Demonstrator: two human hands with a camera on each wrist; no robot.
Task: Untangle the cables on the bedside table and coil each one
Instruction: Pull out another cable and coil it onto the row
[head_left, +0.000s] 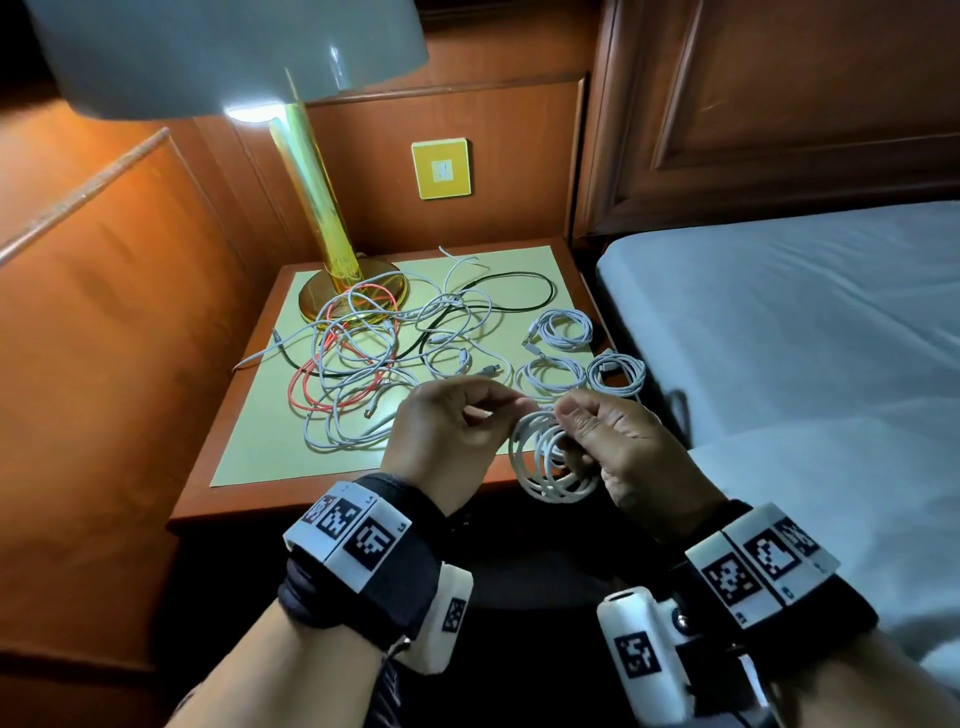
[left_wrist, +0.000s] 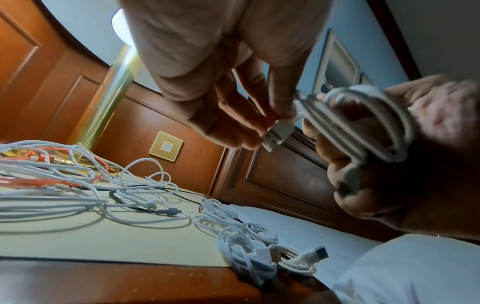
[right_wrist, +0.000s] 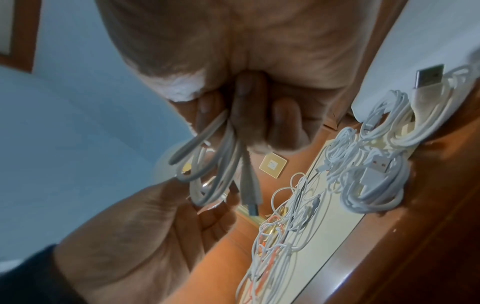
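Right hand: our right hand (head_left: 621, 447) grips a white coil (head_left: 548, 460) above the bedside table (head_left: 270, 457) near edge.
Left hand: our left hand (head_left: 447, 431) pinches the coil's plug end (left_wrist: 276, 133).
Finished coils: three white coils (head_left: 563, 328) lie just beyond our right hand.
Tangle: white, red and black cables (head_left: 374, 353) sprawl beyond our left hand, over the lamp base (head_left: 317, 301).

A white coil (head_left: 550, 457) hangs mid-frame above the table's front edge; three white coils (head_left: 563, 328) lie right; a white, red and black tangle (head_left: 374, 353) sprawls centre-left.
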